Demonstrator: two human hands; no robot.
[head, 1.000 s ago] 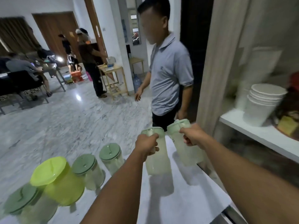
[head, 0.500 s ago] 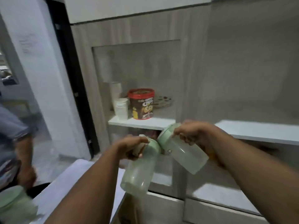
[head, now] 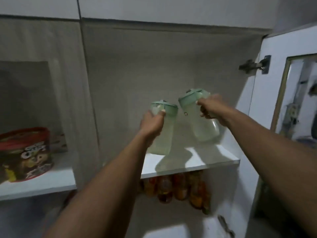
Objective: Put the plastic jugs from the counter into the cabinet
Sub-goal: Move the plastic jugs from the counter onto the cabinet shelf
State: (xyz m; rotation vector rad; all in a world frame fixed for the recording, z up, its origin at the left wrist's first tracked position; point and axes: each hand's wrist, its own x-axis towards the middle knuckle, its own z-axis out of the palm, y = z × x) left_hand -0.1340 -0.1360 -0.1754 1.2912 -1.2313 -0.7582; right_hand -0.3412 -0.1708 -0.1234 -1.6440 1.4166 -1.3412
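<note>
Both hands busy: left hand (head: 151, 125) wrapped around one plastic jug (head: 163, 134), right hand (head: 210, 107) gripping the handle of a second jug (head: 202, 121). Two jugs counted, each clear with a pale green lid, left one near upright, right one tilted. Held just above the white cabinet shelf (head: 214, 158), at about 12 o'clock from the head; not yet set down, it seems. Cabinet door (head: 291, 83) open at 3 o'clock. One red-lidded tub (head: 25, 153) at 9 o'clock; several bottles (head: 178, 189) at 6 o'clock below the shelf, too blurred to count. Counter out of view, so remainder unknown.
</note>
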